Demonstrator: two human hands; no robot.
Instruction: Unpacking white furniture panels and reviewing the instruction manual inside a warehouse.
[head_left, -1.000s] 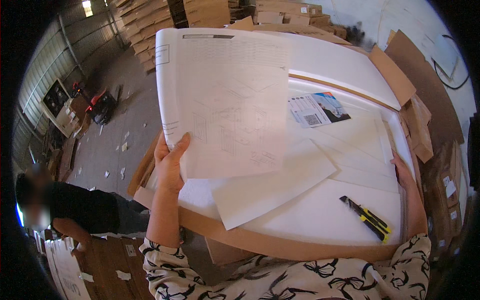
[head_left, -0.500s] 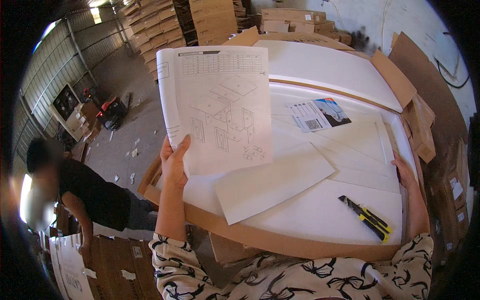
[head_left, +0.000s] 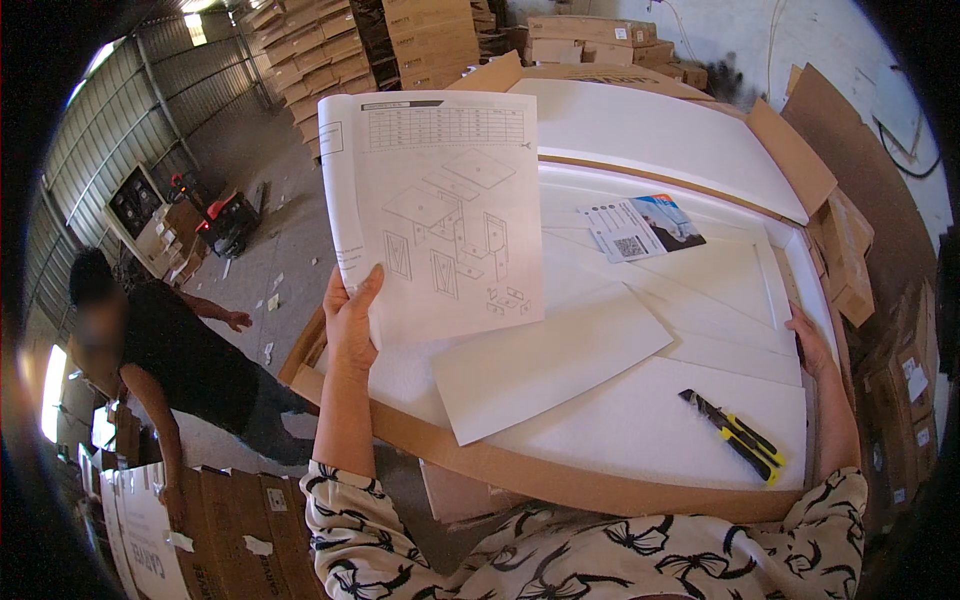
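Note:
My left hand holds up an instruction booklet, folded back to a page with a table and an exploded drawing of furniture panels. Its thumb lies on the page and the fingers are behind. My right hand is at the right wall of a large open carton, its fingers partly hidden along the inner edge. Inside the carton lie white panels and foam. On top rest a loose white board, a printed card with a blue picture, and a black and yellow utility knife.
On the left a co-worker in dark clothes leans over brown cartons. Behind stand stacked boxes and a red pallet truck. Raised cardboard flaps and more cartons line the right side.
The co-worker has shifted slightly right, and their other arm now reaches out over the floor. My hands, the booklet and the things in the carton stay nearly where they were.

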